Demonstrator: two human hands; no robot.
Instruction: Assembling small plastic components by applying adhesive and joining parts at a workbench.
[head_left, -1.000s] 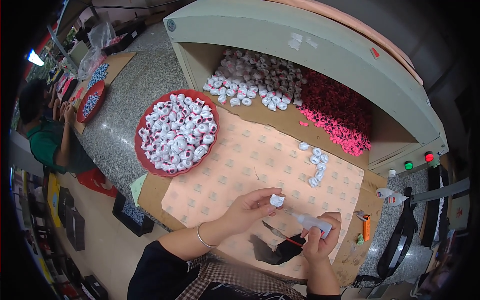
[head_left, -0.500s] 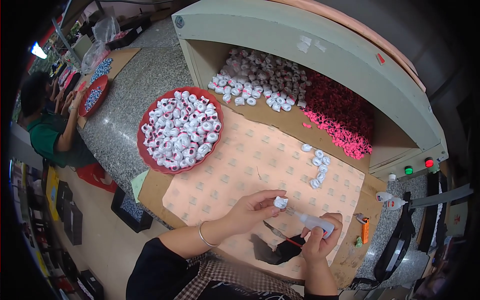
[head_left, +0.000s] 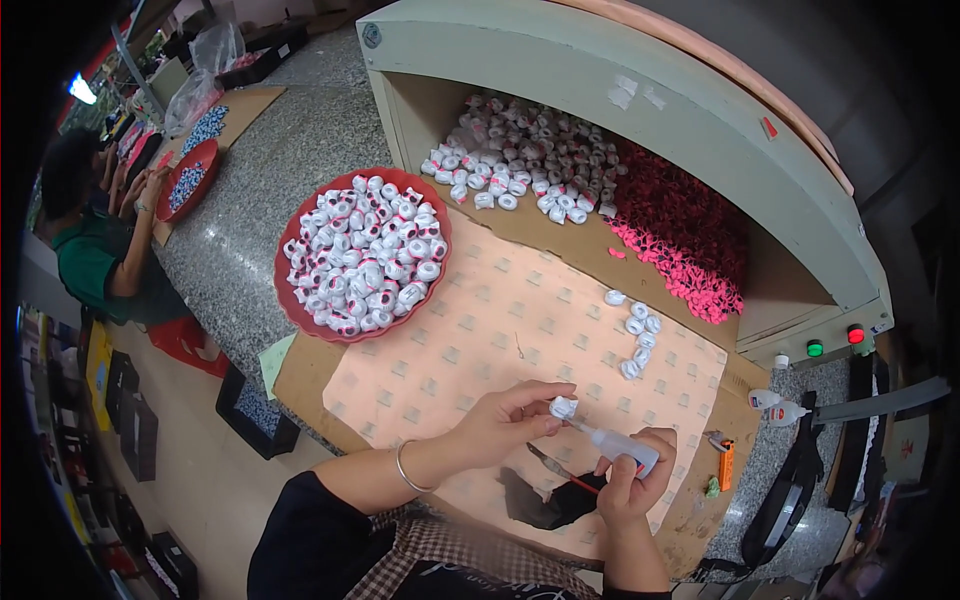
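My left hand (head_left: pixel 505 422) pinches a small white cap-shaped piece (head_left: pixel 564 407) between thumb and fingers, low over the peach patterned sheet (head_left: pixel 480 340). My right hand (head_left: pixel 630 482) grips a small white squeeze bottle (head_left: pixel 622 446) whose thin nozzle touches that piece. A red bowl (head_left: pixel 362 255) heaped with white pieces sits to the upper left. A short row of finished white pieces (head_left: pixel 634 330) lies on the sheet to the upper right.
A pale green cabinet (head_left: pixel 600 90) holds a white pile (head_left: pixel 520 160) and a pink pile (head_left: pixel 680 230). Tweezers (head_left: pixel 556 468), an orange lighter (head_left: pixel 726 464) and spare bottles (head_left: pixel 778 405) lie near my right hand. Another person (head_left: pixel 95 235) works at the left.
Both hands stay together at the same spot; the bottle nozzle has stayed against the white piece, with only slight shifts of the fingers.
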